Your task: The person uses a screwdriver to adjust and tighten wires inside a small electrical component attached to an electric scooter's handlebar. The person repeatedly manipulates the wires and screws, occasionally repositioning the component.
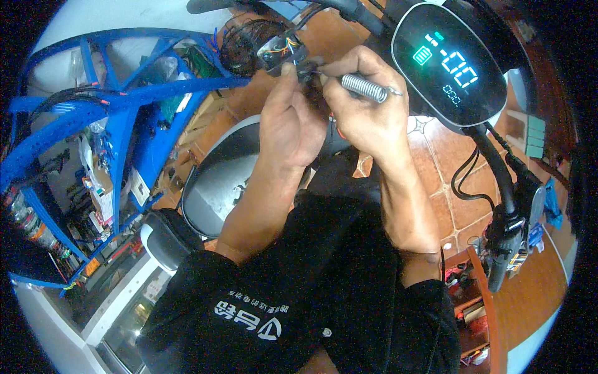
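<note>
Both of my hands work close together at the upper middle, beside a dark opened housing (278, 52) with thin coloured wires in it. My left hand (291, 121) is turned palm toward me, its thumb up, fingers closed around a small dark part at the housing's near edge. My right hand (364, 109) is closed in a pen-like grip, its fingertips meeting that same dark part. A silver coil spring (364, 88) with a thin bent end sticks out of this grip. What its front end touches is hidden by my fingers.
A lit scooter display (450, 65) stands at upper right, with a handlebar grip (498, 255) and hanging black cables below it. Blue metal shelving (124, 143) holding parts fills the left. A dark scooter seat (218, 181) lies beyond my left forearm. A red-brown cabinet (473, 311) is at lower right.
</note>
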Demonstrator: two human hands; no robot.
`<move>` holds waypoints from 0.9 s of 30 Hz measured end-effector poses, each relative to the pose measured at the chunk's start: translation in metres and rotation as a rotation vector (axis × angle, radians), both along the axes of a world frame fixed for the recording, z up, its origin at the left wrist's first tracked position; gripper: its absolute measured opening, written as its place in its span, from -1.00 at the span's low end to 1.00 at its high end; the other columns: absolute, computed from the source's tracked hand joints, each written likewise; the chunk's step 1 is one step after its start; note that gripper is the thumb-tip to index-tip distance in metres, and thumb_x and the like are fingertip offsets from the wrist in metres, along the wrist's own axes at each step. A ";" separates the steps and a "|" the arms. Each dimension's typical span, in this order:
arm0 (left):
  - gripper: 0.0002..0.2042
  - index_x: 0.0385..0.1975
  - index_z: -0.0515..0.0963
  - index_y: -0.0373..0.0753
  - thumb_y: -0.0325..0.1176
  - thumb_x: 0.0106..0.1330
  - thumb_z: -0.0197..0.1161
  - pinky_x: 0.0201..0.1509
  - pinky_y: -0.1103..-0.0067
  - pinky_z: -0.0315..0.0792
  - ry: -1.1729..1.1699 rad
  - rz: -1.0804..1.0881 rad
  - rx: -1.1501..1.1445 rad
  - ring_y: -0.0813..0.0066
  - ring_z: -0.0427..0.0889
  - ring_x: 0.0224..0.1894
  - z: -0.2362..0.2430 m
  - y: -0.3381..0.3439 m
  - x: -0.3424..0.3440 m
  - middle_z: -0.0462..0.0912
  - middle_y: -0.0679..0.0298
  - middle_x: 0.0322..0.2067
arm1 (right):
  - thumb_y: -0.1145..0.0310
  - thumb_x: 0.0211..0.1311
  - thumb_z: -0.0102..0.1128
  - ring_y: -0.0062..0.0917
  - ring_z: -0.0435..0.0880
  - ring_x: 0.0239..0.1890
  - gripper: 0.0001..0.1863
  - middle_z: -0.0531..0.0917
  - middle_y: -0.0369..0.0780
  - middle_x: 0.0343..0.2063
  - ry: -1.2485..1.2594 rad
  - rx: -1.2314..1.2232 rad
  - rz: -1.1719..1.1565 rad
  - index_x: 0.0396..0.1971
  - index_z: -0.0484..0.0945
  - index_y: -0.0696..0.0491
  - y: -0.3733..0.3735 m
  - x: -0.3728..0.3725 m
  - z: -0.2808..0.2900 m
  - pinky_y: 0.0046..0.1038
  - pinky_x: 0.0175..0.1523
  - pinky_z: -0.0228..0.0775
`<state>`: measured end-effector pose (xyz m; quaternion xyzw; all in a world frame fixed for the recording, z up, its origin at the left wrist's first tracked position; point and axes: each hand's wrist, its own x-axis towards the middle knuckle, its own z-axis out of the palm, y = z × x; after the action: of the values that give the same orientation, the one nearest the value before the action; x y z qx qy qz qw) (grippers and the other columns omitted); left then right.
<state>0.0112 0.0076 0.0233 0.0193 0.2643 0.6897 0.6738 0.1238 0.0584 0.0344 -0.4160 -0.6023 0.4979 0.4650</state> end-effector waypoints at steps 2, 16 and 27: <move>-0.62 0.15 0.37 -0.27 -0.19 0.47 -0.04 0.36 0.33 0.19 0.068 0.019 -0.047 0.28 0.42 0.19 0.001 0.000 0.002 0.49 0.12 0.11 | 0.57 -0.08 0.20 -0.46 0.66 -0.50 -0.94 0.62 -0.20 -0.58 0.014 0.015 -0.013 -0.54 0.53 0.11 0.000 0.001 -0.001 -0.47 -0.38 0.46; -0.62 -0.09 0.48 -0.29 -0.06 0.45 -0.02 0.17 0.41 0.24 0.155 0.061 -0.138 0.35 0.46 -0.05 0.009 0.002 0.010 0.55 0.20 -0.17 | 0.56 -0.08 0.19 -0.48 0.65 -0.53 -0.94 0.63 -0.19 -0.60 0.020 -0.002 -0.023 -0.54 0.53 0.11 0.000 0.002 -0.008 -0.49 -0.39 0.47; -0.63 -0.11 0.50 -0.29 -0.08 0.45 -0.01 0.09 0.46 0.27 0.184 0.081 -0.144 0.42 0.47 -0.14 0.009 0.005 0.012 0.56 0.24 -0.23 | 0.58 -0.08 0.19 -0.52 0.63 -0.55 -0.93 0.61 -0.20 -0.61 0.031 -0.015 0.010 -0.54 0.52 0.11 0.001 0.007 -0.001 -0.51 -0.41 0.45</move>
<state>0.0230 0.0122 0.0325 0.0234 0.3743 0.6911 0.6179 0.1304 0.0592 0.0336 -0.4087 -0.5935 0.5110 0.4687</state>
